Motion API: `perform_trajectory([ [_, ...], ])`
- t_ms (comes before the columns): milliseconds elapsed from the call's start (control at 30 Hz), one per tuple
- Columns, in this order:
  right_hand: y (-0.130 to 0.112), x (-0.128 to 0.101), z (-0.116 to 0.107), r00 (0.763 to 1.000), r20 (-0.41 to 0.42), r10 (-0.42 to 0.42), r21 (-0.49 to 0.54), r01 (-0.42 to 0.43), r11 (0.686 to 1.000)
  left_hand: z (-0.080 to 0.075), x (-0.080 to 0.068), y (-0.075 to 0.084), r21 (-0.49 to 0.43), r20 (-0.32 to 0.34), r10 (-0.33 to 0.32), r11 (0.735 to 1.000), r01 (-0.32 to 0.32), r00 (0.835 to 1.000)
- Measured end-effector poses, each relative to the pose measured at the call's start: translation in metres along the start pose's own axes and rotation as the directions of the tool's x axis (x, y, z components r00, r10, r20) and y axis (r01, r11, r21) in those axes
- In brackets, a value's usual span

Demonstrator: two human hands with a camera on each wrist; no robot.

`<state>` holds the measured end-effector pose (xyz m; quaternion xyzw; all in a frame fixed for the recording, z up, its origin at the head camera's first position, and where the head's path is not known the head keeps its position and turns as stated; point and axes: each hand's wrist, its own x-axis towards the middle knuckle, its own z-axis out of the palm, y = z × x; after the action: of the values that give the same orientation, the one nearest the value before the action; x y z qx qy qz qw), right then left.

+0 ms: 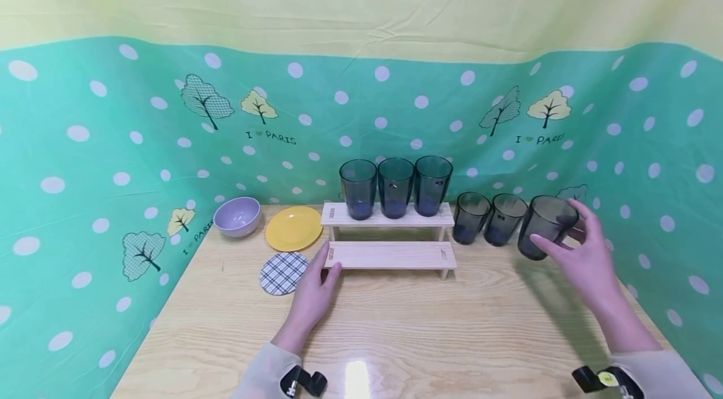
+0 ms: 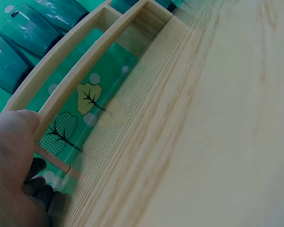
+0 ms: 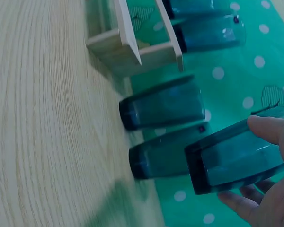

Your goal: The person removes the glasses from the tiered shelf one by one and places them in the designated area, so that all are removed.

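Head view: right hand point(image 1: 587, 258) is grasping a smoky glass point(image 1: 543, 217); left hand point(image 1: 312, 293) is gripping a wooden stand point(image 1: 392, 255) by its left end.

Tumblers point(image 1: 504, 222) are smoky grey; the two-tier riser point(image 1: 390, 255) is pale blond; the tabletop point(image 1: 429, 330) beige-grained; the bowl point(image 1: 238, 218) lavender; the plate point(image 1: 294, 228) yellow; the round mat point(image 1: 284, 273) white with dark plaid; the cloth point(image 1: 390, 107) white-dotted green beneath pale yellow.

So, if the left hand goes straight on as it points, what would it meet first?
Probably the lower wooden shelf, since the left hand appears to grip its left end.
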<state>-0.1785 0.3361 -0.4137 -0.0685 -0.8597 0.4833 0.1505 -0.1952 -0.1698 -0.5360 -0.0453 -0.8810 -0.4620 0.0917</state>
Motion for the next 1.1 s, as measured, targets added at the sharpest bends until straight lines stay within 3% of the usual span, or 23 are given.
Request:
perform_trajectory([
  [233,0.014,0.015,-0.008,0.999,-0.006,0.047,-0.098,-0.048,0.994,0.000,0.000,0.001,-0.004,-0.003,-0.007,1.000,0.007,1.000],
  [1100,0.062,0.057,0.003,0.996,-0.043,0.076,-0.094,-0.080,0.992,0.001,0.000,-0.001,-0.008,-0.004,-0.003,1.000,0.003,1.000],
])
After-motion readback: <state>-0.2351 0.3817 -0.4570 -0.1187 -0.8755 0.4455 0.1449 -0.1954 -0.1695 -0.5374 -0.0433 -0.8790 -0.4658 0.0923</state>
